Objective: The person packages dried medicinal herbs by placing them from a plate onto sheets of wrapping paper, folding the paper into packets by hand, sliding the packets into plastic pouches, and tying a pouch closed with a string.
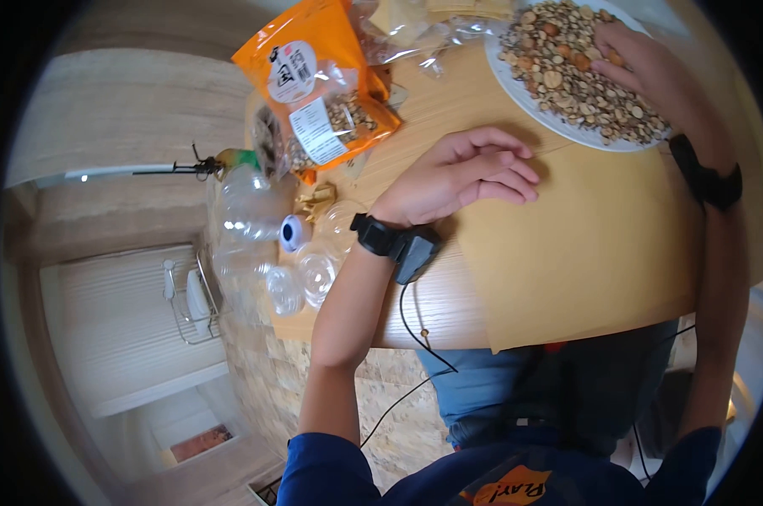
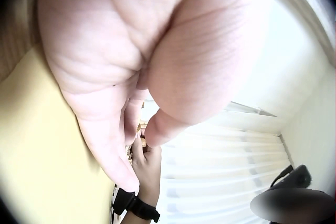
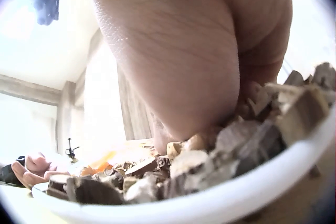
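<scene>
On wood-grain surface (image 1: 432, 93), found right hand (image 1: 647, 63) among mixed pieces (image 1: 558, 93) on white plate (image 1: 518, 99), could not confirm grip as spread or pinching, noted left hand (image 1: 466, 175) relaxed, empty, and judged contact stage underway, next needing light fingertip control.

Brown pieces (image 1: 567, 93) — heaped, on white plate (image 3: 210, 205)

In the head view, the left forearm (image 1: 352, 295) rises from 7 o'clock, and the left hand (image 1: 474, 175) hovers near centre, fingers loosely bent towards 3 o'clock. The right forearm (image 1: 725, 287) runs up the 3 o'clock side; the right hand (image 1: 643, 66) reaches at 2 o'clock, fingertips partly hidden.
</scene>
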Action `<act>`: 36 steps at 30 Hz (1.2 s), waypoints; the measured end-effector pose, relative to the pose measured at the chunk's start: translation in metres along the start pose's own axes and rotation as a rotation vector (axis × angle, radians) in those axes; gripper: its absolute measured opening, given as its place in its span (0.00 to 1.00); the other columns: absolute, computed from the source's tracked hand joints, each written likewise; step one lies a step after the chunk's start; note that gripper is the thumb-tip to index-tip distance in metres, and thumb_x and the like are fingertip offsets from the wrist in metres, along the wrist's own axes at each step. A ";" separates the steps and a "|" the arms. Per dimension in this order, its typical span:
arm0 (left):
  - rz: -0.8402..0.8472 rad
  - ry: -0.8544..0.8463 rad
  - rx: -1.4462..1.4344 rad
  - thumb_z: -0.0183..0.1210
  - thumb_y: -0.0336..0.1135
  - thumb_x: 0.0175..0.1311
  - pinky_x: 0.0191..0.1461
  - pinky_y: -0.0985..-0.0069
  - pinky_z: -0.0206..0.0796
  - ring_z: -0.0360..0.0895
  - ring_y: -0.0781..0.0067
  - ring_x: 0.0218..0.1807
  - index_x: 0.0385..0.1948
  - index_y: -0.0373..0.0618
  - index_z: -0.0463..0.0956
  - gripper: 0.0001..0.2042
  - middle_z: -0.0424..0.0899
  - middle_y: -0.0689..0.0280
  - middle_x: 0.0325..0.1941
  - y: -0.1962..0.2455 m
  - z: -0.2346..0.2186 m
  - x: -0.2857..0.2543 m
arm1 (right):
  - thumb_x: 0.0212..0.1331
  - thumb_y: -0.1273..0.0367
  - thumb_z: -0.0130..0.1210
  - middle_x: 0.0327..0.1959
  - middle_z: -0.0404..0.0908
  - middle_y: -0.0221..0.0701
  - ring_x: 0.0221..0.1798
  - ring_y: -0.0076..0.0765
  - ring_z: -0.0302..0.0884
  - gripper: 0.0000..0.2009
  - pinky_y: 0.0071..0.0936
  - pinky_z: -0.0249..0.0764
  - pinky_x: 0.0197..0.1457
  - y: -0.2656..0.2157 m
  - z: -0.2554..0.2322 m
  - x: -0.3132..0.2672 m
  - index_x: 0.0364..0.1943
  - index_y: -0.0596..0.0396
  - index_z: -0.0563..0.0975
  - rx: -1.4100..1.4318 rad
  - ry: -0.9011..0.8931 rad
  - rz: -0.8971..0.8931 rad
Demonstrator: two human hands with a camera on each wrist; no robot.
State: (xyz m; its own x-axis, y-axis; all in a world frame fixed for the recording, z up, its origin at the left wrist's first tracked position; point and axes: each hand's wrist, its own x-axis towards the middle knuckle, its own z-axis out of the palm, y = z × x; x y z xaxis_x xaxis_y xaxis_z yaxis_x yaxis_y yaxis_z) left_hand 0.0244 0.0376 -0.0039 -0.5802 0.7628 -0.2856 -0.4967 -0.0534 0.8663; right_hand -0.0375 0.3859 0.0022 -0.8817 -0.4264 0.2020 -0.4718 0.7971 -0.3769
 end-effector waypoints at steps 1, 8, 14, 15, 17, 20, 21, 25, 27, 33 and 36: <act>-0.001 0.020 -0.002 0.45 0.30 0.84 0.62 0.70 0.79 0.86 0.61 0.55 0.65 0.30 0.67 0.16 0.83 0.47 0.57 0.000 0.001 0.000 | 0.72 0.64 0.59 0.33 0.69 0.38 0.36 0.44 0.67 0.13 0.39 0.68 0.43 0.000 0.005 -0.001 0.41 0.57 0.67 0.001 0.084 -0.062; -0.012 0.029 -0.010 0.45 0.32 0.84 0.60 0.71 0.79 0.86 0.62 0.54 0.64 0.30 0.67 0.16 0.82 0.48 0.56 -0.001 0.000 0.000 | 0.68 0.66 0.59 0.35 0.79 0.42 0.40 0.45 0.80 0.10 0.38 0.75 0.44 -0.006 -0.002 0.002 0.40 0.59 0.74 -0.175 0.035 0.011; -0.015 0.049 -0.015 0.46 0.32 0.84 0.59 0.72 0.80 0.86 0.62 0.52 0.64 0.30 0.67 0.16 0.83 0.49 0.56 0.001 0.001 -0.001 | 0.76 0.60 0.54 0.34 0.74 0.45 0.38 0.58 0.72 0.15 0.46 0.69 0.44 0.005 0.007 0.003 0.41 0.59 0.69 -0.081 0.115 -0.047; -0.015 0.052 -0.019 0.47 0.32 0.84 0.58 0.72 0.80 0.86 0.63 0.52 0.64 0.30 0.67 0.16 0.83 0.49 0.55 0.001 0.001 -0.001 | 0.76 0.60 0.54 0.34 0.74 0.46 0.38 0.59 0.72 0.15 0.46 0.69 0.43 0.005 0.007 0.003 0.41 0.59 0.69 -0.089 0.166 -0.098; -0.008 0.052 -0.024 0.47 0.32 0.84 0.59 0.72 0.80 0.86 0.62 0.52 0.64 0.30 0.67 0.16 0.83 0.49 0.55 0.000 0.001 -0.001 | 0.76 0.61 0.53 0.34 0.73 0.46 0.38 0.59 0.71 0.15 0.47 0.68 0.43 0.001 0.003 0.003 0.41 0.59 0.69 -0.084 0.128 -0.056; 0.002 0.046 -0.030 0.47 0.32 0.84 0.59 0.72 0.80 0.86 0.63 0.52 0.63 0.30 0.68 0.16 0.83 0.49 0.55 0.000 0.001 -0.002 | 0.76 0.61 0.53 0.33 0.72 0.46 0.37 0.59 0.70 0.15 0.47 0.67 0.42 -0.003 -0.001 0.003 0.41 0.60 0.68 -0.079 0.117 -0.035; 0.004 0.039 -0.032 0.47 0.32 0.84 0.59 0.72 0.80 0.86 0.63 0.52 0.63 0.30 0.68 0.16 0.83 0.49 0.55 0.000 0.001 -0.002 | 0.76 0.61 0.53 0.32 0.72 0.47 0.36 0.58 0.69 0.15 0.46 0.67 0.42 -0.004 -0.002 0.003 0.40 0.61 0.68 -0.078 0.143 -0.055; 0.004 0.020 -0.024 0.47 0.32 0.84 0.59 0.72 0.80 0.86 0.63 0.53 0.63 0.31 0.69 0.16 0.84 0.49 0.55 0.000 -0.001 -0.002 | 0.76 0.62 0.54 0.29 0.71 0.48 0.34 0.57 0.69 0.15 0.45 0.67 0.41 -0.012 -0.010 0.007 0.39 0.62 0.68 -0.020 0.055 0.141; 0.005 0.017 -0.023 0.47 0.32 0.84 0.59 0.72 0.80 0.86 0.64 0.53 0.63 0.31 0.69 0.15 0.84 0.49 0.55 0.000 -0.001 -0.003 | 0.76 0.62 0.55 0.27 0.71 0.48 0.32 0.55 0.68 0.16 0.44 0.67 0.40 -0.007 -0.007 0.006 0.38 0.63 0.68 0.035 0.180 0.031; 0.010 0.016 -0.029 0.47 0.31 0.84 0.58 0.73 0.80 0.86 0.64 0.53 0.63 0.31 0.69 0.15 0.84 0.49 0.55 -0.001 -0.002 -0.003 | 0.75 0.61 0.55 0.24 0.67 0.48 0.28 0.51 0.58 0.18 0.43 0.64 0.36 0.004 -0.003 0.009 0.36 0.63 0.68 0.028 0.235 -0.009; 0.012 0.012 -0.036 0.47 0.31 0.84 0.59 0.73 0.80 0.86 0.64 0.53 0.63 0.32 0.69 0.15 0.84 0.49 0.55 -0.002 -0.003 -0.003 | 0.75 0.62 0.55 0.24 0.66 0.46 0.27 0.51 0.58 0.17 0.44 0.63 0.36 0.003 -0.006 0.007 0.36 0.63 0.66 0.086 0.203 0.013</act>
State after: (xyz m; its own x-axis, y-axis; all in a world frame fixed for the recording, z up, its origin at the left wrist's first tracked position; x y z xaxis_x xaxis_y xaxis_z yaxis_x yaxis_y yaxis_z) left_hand 0.0250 0.0338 -0.0058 -0.5940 0.7540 -0.2805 -0.5126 -0.0861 0.8543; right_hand -0.0452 0.3872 0.0079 -0.8735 -0.3148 0.3713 -0.4666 0.7587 -0.4546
